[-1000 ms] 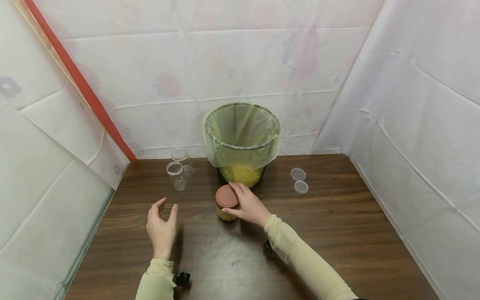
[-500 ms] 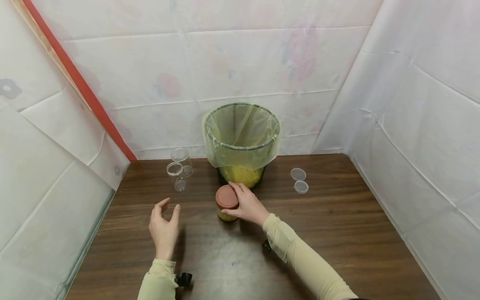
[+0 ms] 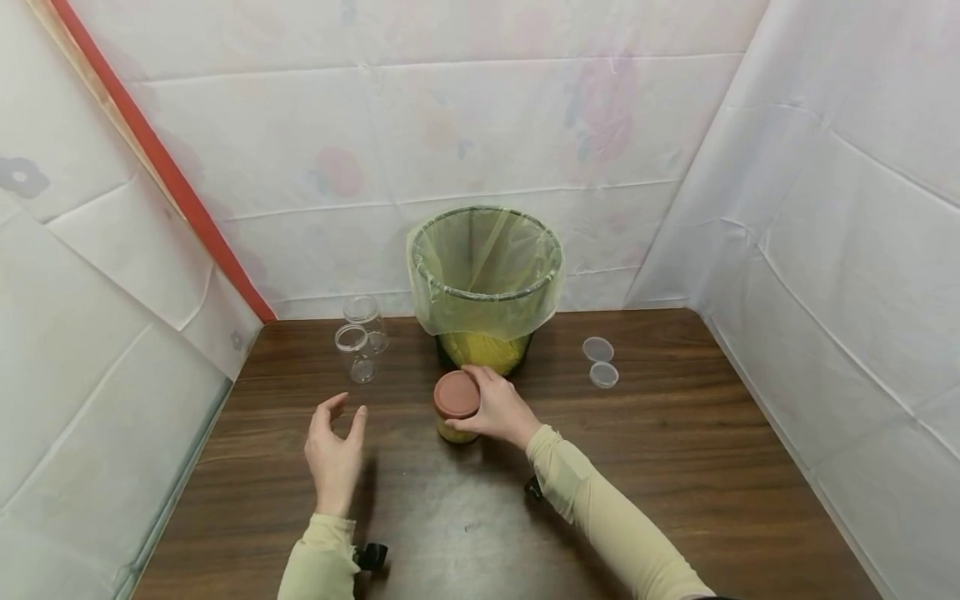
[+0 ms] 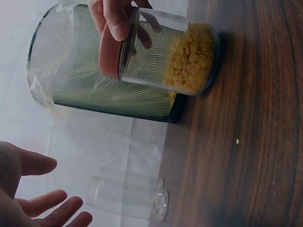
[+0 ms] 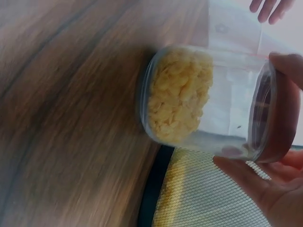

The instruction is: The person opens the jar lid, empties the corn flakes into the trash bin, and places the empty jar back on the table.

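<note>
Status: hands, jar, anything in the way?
Right hand grips jar at lid. Left hand empty, apart from jar. Jar upright on table, flakes inside. Bin close behind, possible obstacle.

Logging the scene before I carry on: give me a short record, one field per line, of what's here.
right hand: grips capped jar near its lid
capped jar: upright, yellow flakes in its lower part
left hand: apart from capped jar, holds nothing
mesh bin: lined, behind capped jar
clear jars: two, uncapped, left of mesh bin
clear discs: two, on table, right of mesh bin
</note>
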Action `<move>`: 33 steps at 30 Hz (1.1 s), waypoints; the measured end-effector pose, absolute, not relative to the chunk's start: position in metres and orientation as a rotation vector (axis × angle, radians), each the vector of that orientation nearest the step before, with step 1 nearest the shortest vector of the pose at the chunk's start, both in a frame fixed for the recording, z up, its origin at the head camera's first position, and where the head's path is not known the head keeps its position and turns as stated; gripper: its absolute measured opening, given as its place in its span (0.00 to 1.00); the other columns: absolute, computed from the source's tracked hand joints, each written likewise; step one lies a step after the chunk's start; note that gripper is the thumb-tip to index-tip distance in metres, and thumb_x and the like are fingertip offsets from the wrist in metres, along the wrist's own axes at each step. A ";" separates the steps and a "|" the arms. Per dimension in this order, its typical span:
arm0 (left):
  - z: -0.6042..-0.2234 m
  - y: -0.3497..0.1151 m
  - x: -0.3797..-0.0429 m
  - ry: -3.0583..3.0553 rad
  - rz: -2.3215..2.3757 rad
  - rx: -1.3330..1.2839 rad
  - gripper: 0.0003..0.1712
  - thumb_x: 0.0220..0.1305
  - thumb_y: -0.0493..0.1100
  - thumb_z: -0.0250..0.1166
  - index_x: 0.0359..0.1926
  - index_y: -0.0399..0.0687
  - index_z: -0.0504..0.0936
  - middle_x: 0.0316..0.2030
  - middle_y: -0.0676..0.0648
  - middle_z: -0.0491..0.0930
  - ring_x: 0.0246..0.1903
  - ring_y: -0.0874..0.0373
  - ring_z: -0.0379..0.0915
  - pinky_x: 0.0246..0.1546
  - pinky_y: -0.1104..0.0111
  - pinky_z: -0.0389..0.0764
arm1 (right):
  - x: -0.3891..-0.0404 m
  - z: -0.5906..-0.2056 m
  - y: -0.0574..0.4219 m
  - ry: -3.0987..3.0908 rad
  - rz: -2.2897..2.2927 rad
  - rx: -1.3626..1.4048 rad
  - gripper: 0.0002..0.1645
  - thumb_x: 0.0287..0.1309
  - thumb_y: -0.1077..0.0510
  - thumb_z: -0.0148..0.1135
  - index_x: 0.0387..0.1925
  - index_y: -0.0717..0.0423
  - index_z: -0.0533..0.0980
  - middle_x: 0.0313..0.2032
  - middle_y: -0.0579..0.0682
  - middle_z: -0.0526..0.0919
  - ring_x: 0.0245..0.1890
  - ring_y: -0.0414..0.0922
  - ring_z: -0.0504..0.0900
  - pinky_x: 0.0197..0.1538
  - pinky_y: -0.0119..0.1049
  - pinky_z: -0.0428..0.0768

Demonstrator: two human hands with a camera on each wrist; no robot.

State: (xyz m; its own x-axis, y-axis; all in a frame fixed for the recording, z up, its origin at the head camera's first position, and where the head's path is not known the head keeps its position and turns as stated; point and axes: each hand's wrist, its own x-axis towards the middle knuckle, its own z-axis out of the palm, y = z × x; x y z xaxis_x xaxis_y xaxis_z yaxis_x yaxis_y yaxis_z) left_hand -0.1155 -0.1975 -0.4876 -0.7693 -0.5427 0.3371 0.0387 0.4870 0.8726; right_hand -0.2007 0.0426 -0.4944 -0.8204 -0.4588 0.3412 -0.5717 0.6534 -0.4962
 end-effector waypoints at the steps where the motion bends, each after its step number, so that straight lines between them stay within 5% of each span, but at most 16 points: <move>1: -0.488 -0.197 -0.116 -2.146 -1.275 0.411 0.20 0.57 0.39 0.67 0.51 0.38 0.77 0.47 0.35 0.78 0.49 0.42 0.72 0.51 0.50 0.68 | -0.201 -0.495 0.044 -2.671 0.895 0.849 0.53 0.35 0.35 0.74 0.61 0.57 0.67 0.53 0.54 0.77 0.48 0.49 0.80 0.49 0.45 0.80; 33: -0.475 -0.164 -0.126 -2.325 -1.261 0.173 0.21 0.56 0.40 0.68 0.51 0.41 0.78 0.47 0.39 0.80 0.49 0.44 0.74 0.50 0.52 0.72 | -0.184 -0.463 0.087 -2.403 1.040 0.902 0.52 0.32 0.39 0.76 0.60 0.57 0.70 0.50 0.50 0.79 0.47 0.44 0.81 0.47 0.37 0.81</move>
State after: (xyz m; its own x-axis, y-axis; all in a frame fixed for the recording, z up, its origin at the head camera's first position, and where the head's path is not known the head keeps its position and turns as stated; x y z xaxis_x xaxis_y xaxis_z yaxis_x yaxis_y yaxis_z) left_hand -0.1260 -0.1640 -0.4749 -0.8742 -0.3316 0.3548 0.1166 0.5660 0.8162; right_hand -0.1844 0.0873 -0.4630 -0.7266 -0.4095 0.5516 -0.6825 0.5227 -0.5110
